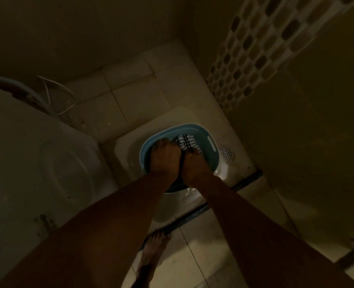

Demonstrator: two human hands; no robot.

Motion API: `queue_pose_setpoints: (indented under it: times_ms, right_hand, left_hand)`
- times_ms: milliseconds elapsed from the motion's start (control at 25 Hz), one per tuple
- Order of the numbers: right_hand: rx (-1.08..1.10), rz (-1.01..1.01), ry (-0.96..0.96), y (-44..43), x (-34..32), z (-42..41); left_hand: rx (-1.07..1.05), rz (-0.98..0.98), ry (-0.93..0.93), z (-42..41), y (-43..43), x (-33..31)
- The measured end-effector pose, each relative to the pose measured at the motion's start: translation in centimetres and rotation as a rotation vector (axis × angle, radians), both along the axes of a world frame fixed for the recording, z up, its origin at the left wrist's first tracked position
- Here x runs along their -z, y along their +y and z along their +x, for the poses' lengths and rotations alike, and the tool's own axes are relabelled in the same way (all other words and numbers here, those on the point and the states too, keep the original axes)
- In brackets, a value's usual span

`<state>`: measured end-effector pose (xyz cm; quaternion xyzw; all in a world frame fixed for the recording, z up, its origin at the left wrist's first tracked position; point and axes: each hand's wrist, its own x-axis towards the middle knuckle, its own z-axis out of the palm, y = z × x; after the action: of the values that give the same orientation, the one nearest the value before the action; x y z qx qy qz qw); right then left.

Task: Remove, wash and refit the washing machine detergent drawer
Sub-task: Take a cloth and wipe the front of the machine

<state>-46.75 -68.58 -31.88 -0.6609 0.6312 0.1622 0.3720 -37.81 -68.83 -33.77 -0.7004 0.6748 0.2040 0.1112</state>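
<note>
A dark thing (pixel 180 169), too dim to confirm as the drawer, sits in the blue basin (pixel 211 142), pressed between both hands. Both arms reach straight down. The left hand (pixel 163 156) lies knuckles-up inside the basin, and the right hand (pixel 194 165) touches a striped brush (pixel 185 142). Whether either is grasping, I cannot tell. A drain (pixel 225 152) lies right of the basin and the washing machine (pixel 36 152) left.

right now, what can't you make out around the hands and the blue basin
All in the head view, which is very dim.
What the left hand and right hand hold: they cover it; only a striped item shows.
Each hand's grip: hidden beneath the backs of the hands.
Water in the blue basin: hands and darkness hide it.
Washing machine: cut off by the left edge.
</note>
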Motion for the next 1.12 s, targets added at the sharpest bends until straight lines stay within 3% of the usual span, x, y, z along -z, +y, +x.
queue_pose_setpoints:
  times_ms: [200,320,600,760,920,1120]
  right_hand:
    - [0.029,-0.007,-0.048,-0.1,-1.4,0.2]
    - [0.062,-0.076,-0.104,0.9,-4.0,0.2]
    - [0.536,-0.368,-0.51,6.8,-10.6,-0.2]
    - [0.68,-0.377,-0.659,13.6,-15.7,-0.1]
    - [0.765,-0.355,-0.97,23.7,-22.0,1.6]
    - [0.839,-0.164,-1.306,38.2,-27.7,5.8]
  left_hand:
    - [0.001,-0.086,0.083,0.4,0.3,-1.4]
    - [0.115,-0.157,0.173,1.5,0.8,-3.6]
    - [-0.097,-0.174,0.619,1.3,4.6,-12.4]
    - [-0.156,-0.253,0.698,1.2,11.9,-19.4]
    - [-0.252,-0.332,0.805,2.0,23.5,-27.0]
    - [-0.367,-0.439,0.898,4.9,40.0,-33.0]
